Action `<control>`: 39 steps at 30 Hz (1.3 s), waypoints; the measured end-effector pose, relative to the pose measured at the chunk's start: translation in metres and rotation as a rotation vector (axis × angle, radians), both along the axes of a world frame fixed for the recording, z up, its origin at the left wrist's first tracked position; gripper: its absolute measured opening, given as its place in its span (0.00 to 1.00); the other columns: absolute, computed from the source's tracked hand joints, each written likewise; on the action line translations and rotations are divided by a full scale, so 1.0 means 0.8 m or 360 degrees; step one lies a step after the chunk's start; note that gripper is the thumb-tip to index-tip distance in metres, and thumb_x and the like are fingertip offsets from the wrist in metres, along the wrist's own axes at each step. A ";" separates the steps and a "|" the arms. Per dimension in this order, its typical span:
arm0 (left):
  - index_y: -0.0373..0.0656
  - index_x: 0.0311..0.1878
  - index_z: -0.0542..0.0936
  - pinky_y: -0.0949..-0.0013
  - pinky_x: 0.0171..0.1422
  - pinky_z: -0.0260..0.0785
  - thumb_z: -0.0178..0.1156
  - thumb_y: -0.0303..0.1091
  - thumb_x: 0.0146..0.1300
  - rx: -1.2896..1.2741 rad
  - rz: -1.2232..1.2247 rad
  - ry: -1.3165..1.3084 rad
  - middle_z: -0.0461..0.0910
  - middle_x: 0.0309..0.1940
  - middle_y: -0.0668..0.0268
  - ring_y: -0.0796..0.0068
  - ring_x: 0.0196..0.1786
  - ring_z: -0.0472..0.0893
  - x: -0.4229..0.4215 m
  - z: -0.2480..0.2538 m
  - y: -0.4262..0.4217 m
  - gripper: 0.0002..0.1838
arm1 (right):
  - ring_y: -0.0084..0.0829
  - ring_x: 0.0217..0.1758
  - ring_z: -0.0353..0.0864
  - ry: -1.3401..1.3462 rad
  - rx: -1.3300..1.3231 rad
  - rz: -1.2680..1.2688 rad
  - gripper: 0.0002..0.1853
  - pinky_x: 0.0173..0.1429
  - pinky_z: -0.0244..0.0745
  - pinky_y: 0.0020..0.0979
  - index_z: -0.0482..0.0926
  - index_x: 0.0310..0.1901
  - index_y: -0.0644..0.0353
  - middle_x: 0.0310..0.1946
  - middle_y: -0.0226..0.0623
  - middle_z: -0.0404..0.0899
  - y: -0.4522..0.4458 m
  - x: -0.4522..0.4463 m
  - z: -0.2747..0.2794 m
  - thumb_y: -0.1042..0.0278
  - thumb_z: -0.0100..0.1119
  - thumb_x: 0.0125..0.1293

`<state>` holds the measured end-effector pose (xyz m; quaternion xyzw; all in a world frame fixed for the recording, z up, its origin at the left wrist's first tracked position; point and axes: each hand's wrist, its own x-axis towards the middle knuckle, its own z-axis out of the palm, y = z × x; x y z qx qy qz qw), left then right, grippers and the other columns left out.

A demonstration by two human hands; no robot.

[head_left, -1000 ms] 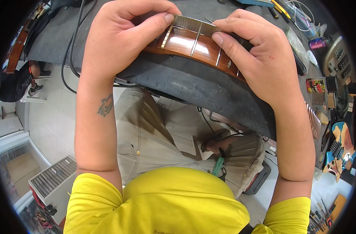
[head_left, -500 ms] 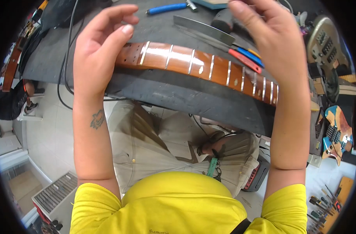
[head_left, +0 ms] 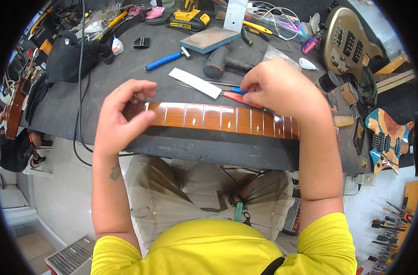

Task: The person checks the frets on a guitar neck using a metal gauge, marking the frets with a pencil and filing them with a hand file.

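A glossy brown wooden fretted neck (head_left: 218, 118) is laid at twelve o'clock, its left end neared by the open left hand (head_left: 119, 111). At one, a blue handle (head_left: 238, 90) is met by the right hand (head_left: 280, 85) (whether gripped cannot be told).

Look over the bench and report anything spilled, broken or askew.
Nothing clearly spilled or broken. The flat metal strip lies at a slant behind the fretted neck, seemingly just set down. The far side of the bench is cluttered, with a crumpled pink cloth among the tools. The neck's covered ends can't be judged.
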<state>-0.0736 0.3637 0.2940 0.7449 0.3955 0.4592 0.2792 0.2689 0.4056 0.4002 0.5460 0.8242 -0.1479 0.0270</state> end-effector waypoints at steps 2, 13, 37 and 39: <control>0.37 0.60 0.87 0.70 0.54 0.72 0.82 0.33 0.53 0.0116 -0.0080 0.0101 0.86 0.48 0.67 0.74 0.49 0.80 0.011 0.007 0.001 0.30 | 0.53 0.40 0.91 0.0007 0.0175 0.0158 0.12 0.49 0.86 0.46 0.94 0.44 0.64 0.37 0.53 0.91 -0.001 -0.003 -0.019 0.67 0.81 0.61; 0.39 0.55 0.91 0.64 0.55 0.78 0.92 0.36 0.43 0.0086 0.0047 0.0397 0.91 0.47 0.64 0.64 0.49 0.86 -0.013 0.018 -0.014 0.33 | 0.57 0.41 0.86 -0.0072 0.0800 0.0423 0.07 0.50 0.81 0.55 0.80 0.41 0.64 0.32 0.52 0.83 -0.009 0.023 -0.017 0.73 0.65 0.64; 0.36 0.55 0.90 0.63 0.57 0.82 0.94 0.40 0.40 0.0003 0.0118 0.0275 0.92 0.48 0.59 0.62 0.51 0.90 -0.026 0.013 -0.012 0.37 | 0.39 0.22 0.82 0.0108 0.0516 0.1245 0.41 0.28 0.76 0.40 0.78 0.81 0.45 0.22 0.30 0.79 0.001 -0.061 -0.026 0.62 0.75 0.63; 0.35 0.54 0.90 0.63 0.57 0.82 0.94 0.40 0.40 0.0033 0.0127 0.0296 0.92 0.47 0.59 0.62 0.50 0.90 -0.025 0.014 -0.013 0.37 | 0.38 0.22 0.82 0.0053 0.0511 0.1263 0.42 0.28 0.76 0.40 0.78 0.81 0.45 0.22 0.30 0.79 0.000 -0.063 -0.016 0.60 0.76 0.62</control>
